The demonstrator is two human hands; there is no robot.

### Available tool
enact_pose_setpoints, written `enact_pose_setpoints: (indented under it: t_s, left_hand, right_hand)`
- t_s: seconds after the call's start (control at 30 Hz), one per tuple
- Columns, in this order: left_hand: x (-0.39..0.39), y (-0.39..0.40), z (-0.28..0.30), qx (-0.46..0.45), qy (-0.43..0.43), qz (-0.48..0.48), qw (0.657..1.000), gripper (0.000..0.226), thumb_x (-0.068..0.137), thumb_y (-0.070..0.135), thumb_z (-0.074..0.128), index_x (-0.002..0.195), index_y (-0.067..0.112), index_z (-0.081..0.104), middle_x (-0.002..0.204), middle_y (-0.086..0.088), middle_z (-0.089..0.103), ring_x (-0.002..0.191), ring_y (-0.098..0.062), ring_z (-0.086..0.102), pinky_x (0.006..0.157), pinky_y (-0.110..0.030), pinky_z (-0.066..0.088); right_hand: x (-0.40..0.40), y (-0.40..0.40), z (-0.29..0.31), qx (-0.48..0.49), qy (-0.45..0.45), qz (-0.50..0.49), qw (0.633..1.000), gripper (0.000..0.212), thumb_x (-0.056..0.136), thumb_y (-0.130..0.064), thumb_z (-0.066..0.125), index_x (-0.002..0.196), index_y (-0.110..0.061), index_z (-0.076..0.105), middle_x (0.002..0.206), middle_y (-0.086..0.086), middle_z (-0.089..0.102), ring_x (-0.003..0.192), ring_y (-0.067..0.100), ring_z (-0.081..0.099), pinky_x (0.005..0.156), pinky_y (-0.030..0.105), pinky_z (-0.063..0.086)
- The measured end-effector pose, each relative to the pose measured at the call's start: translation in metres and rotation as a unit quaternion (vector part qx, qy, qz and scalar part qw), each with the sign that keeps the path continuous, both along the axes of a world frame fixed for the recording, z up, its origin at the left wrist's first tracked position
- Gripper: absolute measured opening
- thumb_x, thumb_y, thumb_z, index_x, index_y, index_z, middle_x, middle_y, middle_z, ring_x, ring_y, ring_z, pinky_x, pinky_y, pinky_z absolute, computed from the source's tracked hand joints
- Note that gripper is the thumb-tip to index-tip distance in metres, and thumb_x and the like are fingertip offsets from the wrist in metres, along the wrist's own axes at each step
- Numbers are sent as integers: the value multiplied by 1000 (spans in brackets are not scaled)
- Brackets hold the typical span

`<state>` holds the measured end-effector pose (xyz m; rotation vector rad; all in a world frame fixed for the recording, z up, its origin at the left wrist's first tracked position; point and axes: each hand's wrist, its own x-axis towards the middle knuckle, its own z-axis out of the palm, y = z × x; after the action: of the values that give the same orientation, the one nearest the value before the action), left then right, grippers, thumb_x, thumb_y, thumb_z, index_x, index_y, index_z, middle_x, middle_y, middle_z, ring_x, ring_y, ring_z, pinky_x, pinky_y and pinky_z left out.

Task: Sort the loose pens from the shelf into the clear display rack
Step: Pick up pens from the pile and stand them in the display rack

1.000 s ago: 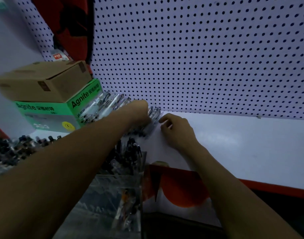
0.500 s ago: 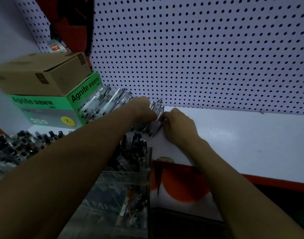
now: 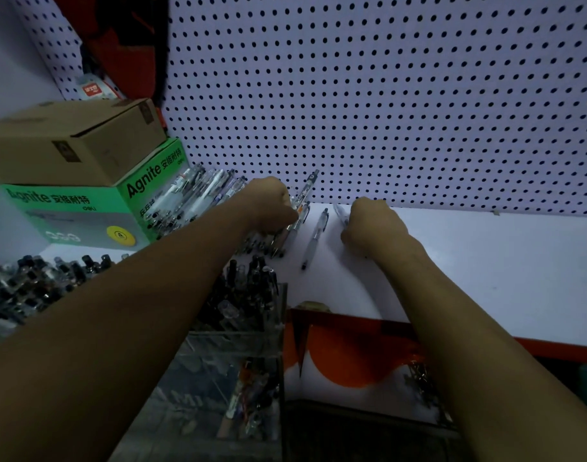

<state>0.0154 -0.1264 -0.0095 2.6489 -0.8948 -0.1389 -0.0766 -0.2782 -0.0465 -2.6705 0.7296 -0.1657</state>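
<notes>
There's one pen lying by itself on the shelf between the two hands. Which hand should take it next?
Probably the right hand. It sits just right of the lone pen and seems to grip only one pen, while the left hand is curled on the pen pile.

Both bare forearms are reaching forward and up toward twelve o'clock, converging slightly as they go. The left hand (image 3: 272,208) is lying knuckles up with its fingers curled down and under, closing round something beneath it. At its three o'clock, a little apart from it, the right hand (image 3: 373,228) is also resting knuckles up, fingers bunched and tucked toward ten o'clock, pinching at something. Neither wrist is bending much.
</notes>
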Motion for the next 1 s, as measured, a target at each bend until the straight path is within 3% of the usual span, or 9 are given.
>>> enact_pose_setpoints:
  t_s: [0.27,0.37,0.43,0.5,0.6,0.73,0.83,0.93,1.0]
  left_hand:
    - [-15,1,4,-90,70,9,993,10,91,14,57,95,9,50,76,-9,56,60,-20,53,47,-22,43]
    - [-21,5,17,-124,88,30,988,13,92,13,57,102,8,51,74,-10,57,59,-21,53,51,-26,48]
    - [-26,8,28,-159,116,48,979,6,93,11,56,96,8,52,72,-10,60,56,-21,55,51,-27,50]
    - [-35,12,40,-216,178,65,958,4,92,8,53,88,7,53,74,-11,59,56,-20,57,54,-28,55]
    - [-53,23,56,-284,272,86,915,3,93,9,54,93,6,56,75,-10,54,55,-19,58,61,-31,59]
    - [-82,45,72,-361,274,90,887,4,94,9,54,91,9,56,72,-8,55,50,-16,60,51,-25,54]
    - [-107,66,86,-428,289,60,854,18,96,9,52,79,13,52,60,-1,59,52,-18,59,57,-29,56]
    - [-133,89,96,-481,324,26,814,29,96,6,49,70,17,44,52,2,57,51,-18,56,54,-27,52]
    - [-148,103,99,-498,324,26,804,27,95,5,49,71,18,43,52,3,55,48,-18,54,50,-26,49]
  right_hand:
    - [-19,-20,-5,205,-81,-25,975,25,91,-12,52,67,-4,50,58,9,48,48,18,43,48,23,34]
    - [-36,-24,-3,307,-133,-15,942,25,92,-7,52,71,1,62,64,17,58,54,23,53,54,24,44]
    - [-43,-22,1,374,-157,-11,914,21,93,-4,53,76,3,64,75,25,64,65,27,59,62,34,49]
    - [-47,-15,12,387,-165,-12,907,21,93,-2,54,72,-3,58,81,25,64,72,27,59,66,39,53]
    - [-53,5,34,375,-190,9,907,13,91,0,58,81,-5,53,83,18,57,73,25,58,73,37,58]
    - [-65,32,65,384,-227,54,893,16,89,3,59,80,-7,52,84,21,58,76,28,62,77,44,59]
    - [-77,53,85,403,-247,76,878,14,89,1,64,95,-4,52,87,19,61,76,26,63,77,42,59]
    - [-90,75,101,386,-234,107,886,29,90,-1,64,115,-10,51,87,18,65,79,29,65,83,49,58]
    - [-100,88,111,360,-225,135,895,29,90,-2,63,112,-17,51,85,19,64,92,37,67,87,55,54]
